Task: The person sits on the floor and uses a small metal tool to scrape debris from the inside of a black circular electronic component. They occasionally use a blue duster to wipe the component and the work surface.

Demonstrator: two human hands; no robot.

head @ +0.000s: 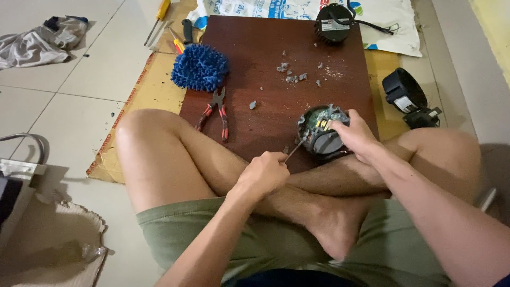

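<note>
Pale floor tiles (79, 74) are carrying a flattened sheet of yellow-brown cardboard (143, 90), and on it a dark reddish-brown wooden board (276, 64) is serving as the work surface in front of a person sitting cross-legged.

At the board's near edge a round black plastic motor housing with a green circuit board inside (322, 130) is resting against the person's shins. The right hand (355, 135) is lying over its right side, fingers curled around the rim and bracing it. The left hand (263, 172) is closed in a fist around the handle of a thin metal-shafted tool (294, 151), whose tip is touching the housing's left edge.

As a judgement, this prying is going best with the bracing hand staying off the line of the tip, the shaft kept low, and the force short and controlled so a slip is not running into fingers or leg. Grey broken crumbs (291, 74) are lying scattered across the board, so more bits are likely to flake off.

Red-handled pliers (215, 112) are lying well left of the housing, near a shaggy blue microfibre mitt (200, 67). A second round black finned unit with a pale rectangular label on top (333, 22) is sitting at the board's far edge, on a white plastic bag with blue print (255, 8). A black cylindrical casing with a small white label (408, 95) is lying to the right, off the board. A yellow-handled screwdriver (158, 18) is lying at the far left.
</note>
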